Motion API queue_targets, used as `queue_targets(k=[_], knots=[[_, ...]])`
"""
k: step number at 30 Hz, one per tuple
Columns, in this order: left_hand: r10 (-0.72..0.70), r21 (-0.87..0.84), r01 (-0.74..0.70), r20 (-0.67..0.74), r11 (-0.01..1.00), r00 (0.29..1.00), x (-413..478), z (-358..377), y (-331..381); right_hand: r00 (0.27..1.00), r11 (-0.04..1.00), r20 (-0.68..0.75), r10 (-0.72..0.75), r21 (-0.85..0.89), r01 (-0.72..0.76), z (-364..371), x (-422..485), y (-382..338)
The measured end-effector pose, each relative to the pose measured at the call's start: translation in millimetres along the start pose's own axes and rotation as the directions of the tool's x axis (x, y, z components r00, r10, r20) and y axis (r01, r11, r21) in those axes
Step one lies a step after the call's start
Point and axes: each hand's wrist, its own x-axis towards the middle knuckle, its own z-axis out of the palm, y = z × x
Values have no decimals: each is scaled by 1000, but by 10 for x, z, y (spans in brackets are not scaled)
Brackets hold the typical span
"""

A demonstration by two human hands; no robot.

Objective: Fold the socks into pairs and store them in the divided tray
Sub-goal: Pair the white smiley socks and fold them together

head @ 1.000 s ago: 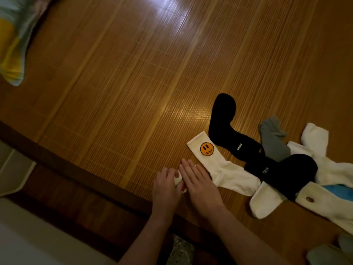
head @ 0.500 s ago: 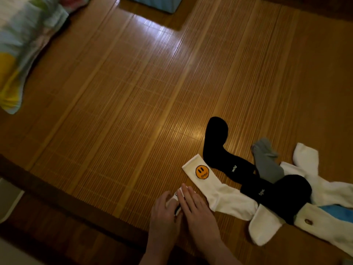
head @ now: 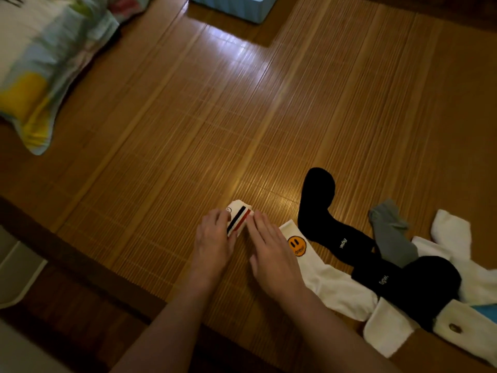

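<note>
A small folded white sock bundle (head: 239, 217) with black and red stripes sits on the bamboo mat between my hands. My left hand (head: 213, 239) grips its left side and my right hand (head: 269, 244) holds its right side. To the right lies a loose pile: a white sock with an orange smiley patch (head: 320, 273), two black socks (head: 322, 211) (head: 411, 284), a grey sock (head: 390, 232) and more white socks (head: 457, 243). A light blue tray (head: 234, 8) shows at the top edge, mostly cut off.
A colourful pillow (head: 45, 63) lies at the top left on the mat. The dark wooden bed edge (head: 80, 286) runs diagonally at the lower left, with a white object (head: 16, 270) beyond it. Open mat (head: 242, 117) stretches between the socks and the tray.
The camera tilted up, bringing the tray's edge and more pillow into view. The striped bundle now shows between my hands, which were lying over it before.
</note>
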Motion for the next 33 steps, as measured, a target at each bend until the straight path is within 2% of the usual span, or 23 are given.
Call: queue_targets(k=[4, 12, 16, 19, 22, 23, 24, 25, 26, 27, 28, 29, 30, 31, 33], knots=[[4, 41, -4, -7, 999, 1000, -34, -45, 70, 998, 998, 25, 55, 41, -56, -156, -105, 110], [41, 57, -39, -32, 998, 999, -97, -344, 220, 997, 993, -22, 75, 91, -72, -374, -240, 175], [75, 9, -75, -51, 997, 996, -297, -387, 531, 985, 980, -40, 168, 116, -163, -461, -525, 320], [161, -17, -160, 31, 987, 987, -536, -257, 797, 963, 958, -2, 269, 106, -267, -510, -885, 537], [211, -54, -205, 155, 977, 965, -758, -43, 1085, 912, 912, -28, 410, 46, -409, -534, -1315, 809], [182, -104, -164, 198, 981, 963, -812, 35, 1183, 888, 889, -33, 459, 30, -458, -544, -1457, 896], [108, -176, -65, 247, 982, 963, -852, 110, 1282, 866, 866, -28, 500, 16, -499, -548, -1590, 982], [-13, -258, 101, 323, 961, 946, -861, 173, 1398, 849, 849, -15, 528, 2, -528, -547, -1716, 1069], [-155, -353, 326, 433, 877, 888, -846, 227, 1521, 842, 842, 11, 539, -12, -539, -540, -1827, 1149], [-275, -440, 560, 558, 702, 783, -822, 267, 1650, 846, 847, 49, 532, -23, -531, -531, -1925, 1219], [-343, -488, 736, 667, 469, 661, -798, 311, 1770, 858, 863, 96, 505, -26, -505, -517, -2006, 1280], [-365, -500, 823, 737, 271, 568, -776, 348, 1872, 869, 880, 150, 472, -18, -475, -503, -2068, 1327], [-374, -502, 846, 760, 181, 531, -753, 386, 1946, 873, 892, 202, 443, -6, -452, -485, -2116, 1357], [-388, -512, 844, 754, 160, 531, -745, 417, 1999, 873, 898, 238, 426, 5, -440, -468, -2146, 1376], [-418, -547, 815, 706, 190, 572, -743, 452, 2080, 866, 892, 249, 433, 21, -452, -437, -2178, 1408]])
